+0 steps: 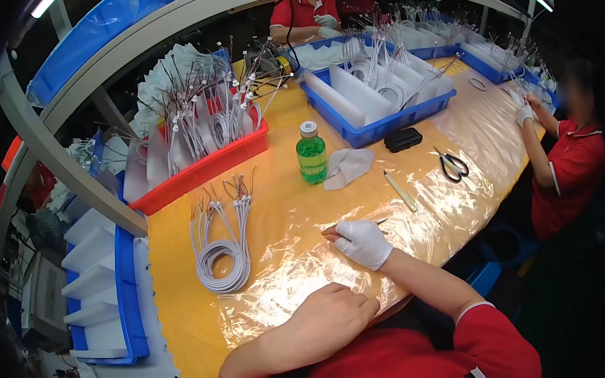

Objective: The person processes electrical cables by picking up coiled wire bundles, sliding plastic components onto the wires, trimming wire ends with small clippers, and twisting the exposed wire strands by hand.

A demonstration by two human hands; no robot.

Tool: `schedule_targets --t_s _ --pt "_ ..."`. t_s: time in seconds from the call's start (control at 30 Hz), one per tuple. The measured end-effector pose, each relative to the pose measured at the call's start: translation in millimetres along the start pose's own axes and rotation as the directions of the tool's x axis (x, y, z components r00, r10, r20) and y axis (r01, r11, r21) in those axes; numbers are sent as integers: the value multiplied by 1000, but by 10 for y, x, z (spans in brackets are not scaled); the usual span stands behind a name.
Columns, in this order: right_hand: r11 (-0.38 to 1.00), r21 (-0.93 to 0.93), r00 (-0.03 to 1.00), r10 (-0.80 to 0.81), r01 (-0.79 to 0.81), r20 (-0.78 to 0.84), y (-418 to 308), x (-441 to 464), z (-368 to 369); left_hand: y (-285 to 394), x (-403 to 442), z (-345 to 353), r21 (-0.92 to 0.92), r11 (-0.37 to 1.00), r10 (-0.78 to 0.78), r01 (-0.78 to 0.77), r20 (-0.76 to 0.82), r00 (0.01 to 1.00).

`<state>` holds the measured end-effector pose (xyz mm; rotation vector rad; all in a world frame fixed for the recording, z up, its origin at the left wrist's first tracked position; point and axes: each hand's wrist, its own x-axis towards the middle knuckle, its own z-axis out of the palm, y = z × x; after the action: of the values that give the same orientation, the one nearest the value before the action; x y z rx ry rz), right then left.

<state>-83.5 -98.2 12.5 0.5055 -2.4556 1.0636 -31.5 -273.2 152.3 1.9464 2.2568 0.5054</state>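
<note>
My right hand (362,243), in a white glove with bare fingertips, is closed around a thin pen-like tool (381,221) over the yellow table. Bare and curled, my left hand (341,306) rests near the table's front edge; whether it holds anything is hidden. A coiled bundle of white cables (224,266) lies to the left of my hands. Beyond my right hand are a green liquid bottle (312,153), a white cloth (348,168), a pale marker-like stick (400,191) and black-handled scissors (453,166).
A red bin (203,167) and a blue bin (383,128) hold cables and white dividers. A black case (403,139) lies near the blue bin. Another blue tray (131,297) stands left. Co-workers in red sit right (567,166) and across.
</note>
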Motion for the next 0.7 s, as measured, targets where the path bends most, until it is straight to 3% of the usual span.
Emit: schedule_targets --t_s 0.07,0.1,0.17,0.2,0.23,0.3,0.33,0.4,0.43,0.5,0.63,0.7 --pt "998 37 998 46 -44 -35 20 -21 -15 -9 -114 -12 -8 986 -164 164 14 986" --pt "998 48 999 41 -39 -30 23 -19 -18 -32 -182 -2 -39 976 -217 215 -60 974" --pt "1000 18 995 17 -15 -93 21 9 11 -111 -324 -2 -149 861 -496 487 -29 868" --pt "999 38 995 40 -36 -94 41 10 26 -178 -420 25 -102 830 -558 549 -138 818" --pt "998 57 994 41 -35 -106 21 32 29 -275 -532 71 -57 793 -600 606 -247 761" --pt "997 29 996 78 -77 -35 0 34 -38 -553 -822 263 173 716 -534 677 -490 689" --pt "996 27 994 90 -89 -58 13 14 -41 -636 -935 315 187 728 -518 660 -481 708" --pt "987 127 992 109 -101 -58 53 11 10 -745 -1087 398 243 608 -527 756 -590 613" --pt "992 103 996 83 -79 -36 65 2 -6 -759 -1118 413 256 625 -510 738 -582 634" --pt "988 122 995 97 -94 -21 107 -15 6 -770 -1166 416 103 473 -804 875 -356 477" --pt "985 131 994 102 -107 45 86 -25 -21 -790 -1198 434 186 473 -791 861 -340 508" --pt "987 115 991 105 -114 81 70 -32 -38 -787 -1200 420 73 478 -794 876 -392 466"
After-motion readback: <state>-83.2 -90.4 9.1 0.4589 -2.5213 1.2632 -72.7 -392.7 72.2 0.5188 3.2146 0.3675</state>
